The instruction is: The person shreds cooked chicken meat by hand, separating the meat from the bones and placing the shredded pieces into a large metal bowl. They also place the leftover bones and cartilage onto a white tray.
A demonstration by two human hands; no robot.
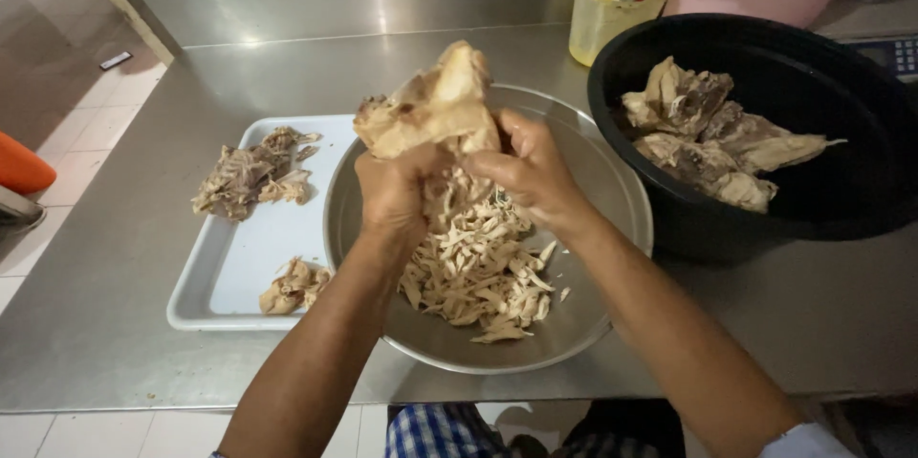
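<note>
A large piece of cooked chicken (pixel 432 104) is held up over a round steel bowl (pixel 612 190). My left hand (pixel 390 192) grips its lower left part. My right hand (pixel 528 169) pinches its lower right edge. Below them, a heap of pale shredded chicken (pixel 478 267) lies in the bowl. Both forearms reach in from the bottom of the view.
A white tray (pixel 239 267) on the left holds bones and scraps (pixel 251 176) and a smaller scrap pile (pixel 295 286). A black basin (pixel 841 219) at the right holds whole cooked chicken pieces (pixel 708 133). A yellow plastic cup (pixel 612 9) stands behind, all on a steel table (pixel 115 324).
</note>
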